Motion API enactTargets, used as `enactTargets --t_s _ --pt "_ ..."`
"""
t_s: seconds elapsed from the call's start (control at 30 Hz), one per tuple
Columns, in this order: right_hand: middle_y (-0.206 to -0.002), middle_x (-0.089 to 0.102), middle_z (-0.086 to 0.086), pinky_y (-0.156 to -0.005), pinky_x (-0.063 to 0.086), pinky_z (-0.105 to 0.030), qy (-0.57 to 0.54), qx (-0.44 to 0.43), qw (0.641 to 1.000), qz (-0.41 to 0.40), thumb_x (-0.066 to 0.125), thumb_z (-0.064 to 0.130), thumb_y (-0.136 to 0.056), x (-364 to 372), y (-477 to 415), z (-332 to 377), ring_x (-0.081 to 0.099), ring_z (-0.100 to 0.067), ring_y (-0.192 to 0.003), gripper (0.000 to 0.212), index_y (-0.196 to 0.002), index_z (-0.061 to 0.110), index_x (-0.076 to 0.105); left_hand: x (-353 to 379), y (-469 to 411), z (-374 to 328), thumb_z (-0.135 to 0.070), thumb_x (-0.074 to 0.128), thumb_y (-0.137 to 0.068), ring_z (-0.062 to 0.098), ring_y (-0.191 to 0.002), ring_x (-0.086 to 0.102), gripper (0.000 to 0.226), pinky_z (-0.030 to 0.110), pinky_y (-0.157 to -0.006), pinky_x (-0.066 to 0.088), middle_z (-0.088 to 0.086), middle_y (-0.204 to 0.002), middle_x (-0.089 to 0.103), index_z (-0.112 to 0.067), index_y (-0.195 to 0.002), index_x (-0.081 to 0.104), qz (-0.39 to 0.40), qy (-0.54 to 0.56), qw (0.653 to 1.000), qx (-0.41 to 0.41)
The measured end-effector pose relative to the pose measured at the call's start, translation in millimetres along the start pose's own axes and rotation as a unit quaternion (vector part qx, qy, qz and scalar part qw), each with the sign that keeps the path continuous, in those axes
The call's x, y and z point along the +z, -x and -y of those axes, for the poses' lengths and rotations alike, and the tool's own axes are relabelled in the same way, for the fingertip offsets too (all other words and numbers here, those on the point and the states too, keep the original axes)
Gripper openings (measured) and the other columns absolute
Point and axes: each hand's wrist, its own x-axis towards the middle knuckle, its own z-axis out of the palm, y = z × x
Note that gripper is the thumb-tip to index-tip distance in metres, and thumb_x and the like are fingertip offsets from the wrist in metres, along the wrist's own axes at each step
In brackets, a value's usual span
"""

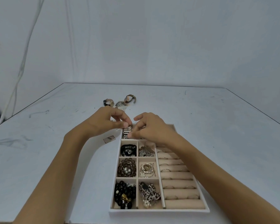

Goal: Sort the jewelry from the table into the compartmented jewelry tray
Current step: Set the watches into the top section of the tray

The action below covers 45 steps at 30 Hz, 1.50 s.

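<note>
- Silver watch point(126, 133) sat in the far-left compartment of the jewelry tray point(158, 210), under both hands.
- Left hand point(103, 122) pinched the watch's far end between thumb and fingertips.
- Right hand point(152, 128) pinched its near end, fingers curled.
- Two strap watches point(108, 102) lay on the table point(55, 143) beyond the tray.

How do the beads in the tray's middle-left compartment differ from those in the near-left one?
The middle-left beads are brown, with pale pearly beads at their centre; the near-left beads are black, with a gold piece on them. Both are coiled bead strands in the left column of the tray.
</note>
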Motion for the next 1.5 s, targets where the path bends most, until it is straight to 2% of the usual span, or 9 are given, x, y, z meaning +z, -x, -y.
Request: enactTargets --t_s 0.13,0.23,0.4,0.53,0.8,1.0,1.17,1.33,1.5 --pt "-0.095 0.064 0.014 -0.109 0.030 -0.051 -0.021 -0.015 1.000 0.003 0.081 0.030 -0.072 1.4 0.7 -2.9 0.053 -0.006 -0.113 0.017 -0.075 0.014 0.078 0.4 -0.4 0.4 -0.018 0.072 -0.084 -0.006 -0.077 0.057 0.009 0.001 -0.065 0.035 -0.021 -0.080 0.070 -0.027 -0.086 0.075 0.000 -0.006 1.000 0.000" --pt "-0.094 0.068 0.001 -0.107 0.032 -0.051 -0.036 -0.030 0.999 -0.005 0.084 0.037 -0.066 -4.5 2.8 -1.3 0.058 -0.012 -0.107 0.020 -0.073 0.019 0.078 -0.4 -0.3 1.2 -0.019 0.072 -0.084 -0.006 -0.078 0.057 0.009 0.002 -0.065 0.036 -0.022 -0.082 0.070 -0.028 -0.086 0.074 0.003 -0.002 1.000 -0.001" --pt "-0.100 0.067 0.005 -0.109 0.029 -0.051 -0.030 -0.032 0.999 0.007 0.083 0.026 -0.069 -12.6 3.0 -0.7 0.056 -0.012 -0.108 0.010 -0.077 0.021 0.079 -0.5 -0.4 1.2 -0.019 0.071 -0.085 -0.004 -0.081 0.058 0.011 0.006 -0.066 0.036 -0.021 -0.085 0.070 -0.029 -0.087 0.074 0.010 -0.002 1.000 -0.002" --pt "-0.082 0.059 0.022 -0.109 0.028 -0.053 -0.023 -0.031 0.999 0.020 0.080 0.022 -0.073 -3.3 0.2 -1.6 0.055 -0.009 -0.109 0.003 -0.074 0.023 0.078 -0.3 -0.1 -0.5 -0.017 0.070 -0.085 -0.004 -0.077 0.057 0.015 0.003 -0.065 0.036 -0.019 -0.084 0.071 -0.031 -0.084 0.073 0.006 0.004 1.000 0.001" --pt "-0.097 0.066 0.010 -0.106 0.035 -0.050 -0.027 -0.034 0.998 0.039 0.076 0.025 -0.077 -12.3 4.3 2.1 0.057 -0.012 -0.109 0.006 -0.080 0.021 0.079 -0.1 0.1 -0.7 -0.018 0.069 -0.086 -0.005 -0.073 0.057 0.014 0.005 -0.062 0.037 -0.015 -0.086 0.071 -0.031 -0.086 0.074 0.007 -0.008 1.000 -0.001" --pt "-0.096 0.056 0.016 -0.063 0.043 -0.021 -0.035 -0.034 0.999 -0.015 0.075 0.027 -0.078 -37.0 4.2 -4.1 0.054 -0.006 -0.102 0.009 -0.087 0.027 0.073 2.5 0.0 -4.8 -0.032 0.073 -0.081 -0.001 -0.079 0.058 0.006 0.017 -0.069 0.037 -0.017 -0.087 0.070 -0.031 -0.087 0.074 -0.001 -0.003 1.000 -0.009" --pt "-0.095 0.057 0.011 -0.083 0.042 -0.033 0.145 -0.051 0.988 -0.020 0.079 0.044 -0.069 -30.8 5.4 -1.7 0.055 -0.011 -0.093 0.029 -0.092 0.026 0.073 5.6 1.4 -8.2 -0.034 0.082 -0.071 0.002 -0.078 0.057 0.017 0.010 -0.070 0.040 -0.015 -0.089 0.066 -0.032 -0.086 0.075 0.008 -0.003 1.000 -0.009" --pt "-0.103 0.056 0.008 -0.073 0.036 -0.028 0.195 -0.074 0.978 -0.029 0.077 0.041 -0.073 -26.6 8.1 -0.7 0.052 -0.011 -0.093 0.033 -0.099 0.024 0.073 4.2 1.4 -9.1 -0.033 0.084 -0.068 0.002 -0.079 0.057 0.023 0.015 -0.074 0.043 -0.014 -0.096 0.066 -0.033 -0.089 0.075 0.022 -0.023 0.999 -0.005" --pt "-0.105 0.061 0.007 -0.074 0.047 -0.032 0.195 -0.071 0.978 -0.014 0.078 0.035 -0.072 -27.9 6.4 -1.5 0.056 -0.014 -0.097 0.036 -0.104 0.021 0.071 3.5 1.8 -10.2 -0.032 0.084 -0.068 0.000 -0.079 0.056 0.024 0.015 -0.075 0.042 -0.013 -0.098 0.065 -0.032 -0.091 0.075 0.023 -0.024 0.999 -0.012"
